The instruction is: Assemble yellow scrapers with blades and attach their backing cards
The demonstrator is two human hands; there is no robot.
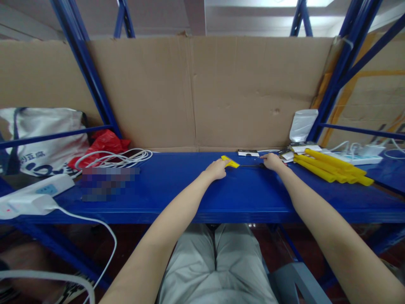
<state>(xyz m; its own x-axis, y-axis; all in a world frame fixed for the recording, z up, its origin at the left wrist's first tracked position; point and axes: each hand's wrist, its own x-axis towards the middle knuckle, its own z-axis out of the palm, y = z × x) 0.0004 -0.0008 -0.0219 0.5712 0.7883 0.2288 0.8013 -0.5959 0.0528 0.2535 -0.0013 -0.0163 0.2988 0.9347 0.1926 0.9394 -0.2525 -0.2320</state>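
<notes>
My left hand is closed on a small yellow piece near the middle of the blue table. From that piece a thin dark rod runs right along the tabletop. Its far end reaches my right hand, whose fingers are bent around a dark part, with one finger pointing left. To the right of that hand lie several yellow tubes. Behind the rod is a small black and white packet.
Coiled white cable, a red bag, a white cloth bag and a power strip sit at left. Cardboard stands behind. Another power strip and a silver pouch are at right.
</notes>
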